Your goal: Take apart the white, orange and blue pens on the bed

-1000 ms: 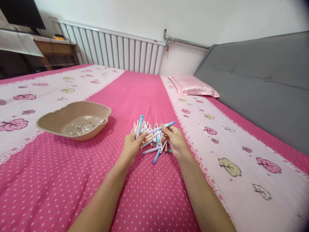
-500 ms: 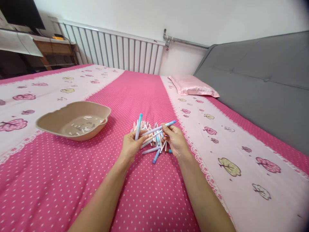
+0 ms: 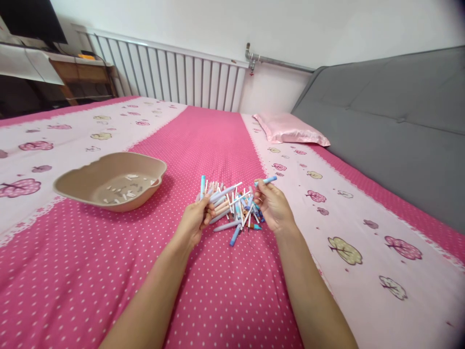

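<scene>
My left hand (image 3: 194, 220) is closed around a lavender marker (image 3: 223, 193) that slants up to the right, tapering to a pale end. A teal-topped marker (image 3: 202, 187) also rises from this hand. In my right hand (image 3: 276, 208), thumb and fingers pinch a short blue marker piece (image 3: 267, 181), apart from the lavender one. Between and below both hands lies a pile of pastel markers and thin white sticks (image 3: 238, 208) on the bed. One blue-ended marker (image 3: 235, 236) lies at the pile's near edge. The left fingertips partly cover the pile.
A beige plastic basin (image 3: 109, 201) with small white and grey pieces in it stands to the left on the pink dotted bedspread (image 3: 218, 300). Further back are a pink pillow (image 3: 292, 130), a grey padded headboard (image 3: 392, 106) and a white radiator (image 3: 170, 70).
My right hand has moved right with the blue piece, which is now separated from the lavender marker. My left hand has shifted slightly left, and the teal-topped marker moved with it.
</scene>
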Tool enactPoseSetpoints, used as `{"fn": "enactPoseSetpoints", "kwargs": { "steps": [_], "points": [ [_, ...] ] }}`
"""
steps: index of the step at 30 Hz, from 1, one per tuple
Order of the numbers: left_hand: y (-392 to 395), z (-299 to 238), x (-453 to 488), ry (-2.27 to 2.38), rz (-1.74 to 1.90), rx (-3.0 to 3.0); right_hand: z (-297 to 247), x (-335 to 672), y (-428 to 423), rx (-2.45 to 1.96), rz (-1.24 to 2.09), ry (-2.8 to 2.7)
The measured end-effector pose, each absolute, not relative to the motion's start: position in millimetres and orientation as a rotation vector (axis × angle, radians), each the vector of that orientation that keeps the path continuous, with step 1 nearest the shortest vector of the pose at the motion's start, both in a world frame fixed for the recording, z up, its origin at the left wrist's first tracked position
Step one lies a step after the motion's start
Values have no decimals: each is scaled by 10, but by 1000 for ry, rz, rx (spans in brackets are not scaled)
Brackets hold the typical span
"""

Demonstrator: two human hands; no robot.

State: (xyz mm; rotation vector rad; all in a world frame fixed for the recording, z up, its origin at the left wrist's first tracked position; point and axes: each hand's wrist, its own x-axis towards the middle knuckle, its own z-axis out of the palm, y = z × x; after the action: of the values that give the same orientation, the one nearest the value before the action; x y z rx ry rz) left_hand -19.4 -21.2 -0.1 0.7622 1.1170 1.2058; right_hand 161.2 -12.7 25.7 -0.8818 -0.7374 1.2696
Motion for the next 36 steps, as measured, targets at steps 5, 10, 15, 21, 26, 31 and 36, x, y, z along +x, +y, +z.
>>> {"fn": "enactPoseSetpoints", "kwargs": {
  "steps": [5, 10, 15, 21, 26, 31, 36],
  "points": [
    [-225, -19, -163, 1155, 1197, 850, 281, 1484, -219, -916, 1407, -932],
    [-244, 0, -150, 1149, 1153, 965, 206, 1496, -143, -943, 1291, -869],
    [-206, 4, -230, 1243, 1275, 950, 180, 1778, -16, -957, 1043, -605],
    [-205, -15, -205, 1219, 1244, 996, 153, 1497, -127, -993, 1464, -855],
    [-243, -13, -151, 1185, 1151, 1114, 117, 1381, -106, -991, 1309, -766],
    [-230, 20, -199, 1262, 1240, 1071, 118, 1701, -7, -999, 1003, -657],
    [-142, -72, -291, 1419, 1412, 993, 4, 1854, 64, -1150, 1014, -675]
  ]
}}
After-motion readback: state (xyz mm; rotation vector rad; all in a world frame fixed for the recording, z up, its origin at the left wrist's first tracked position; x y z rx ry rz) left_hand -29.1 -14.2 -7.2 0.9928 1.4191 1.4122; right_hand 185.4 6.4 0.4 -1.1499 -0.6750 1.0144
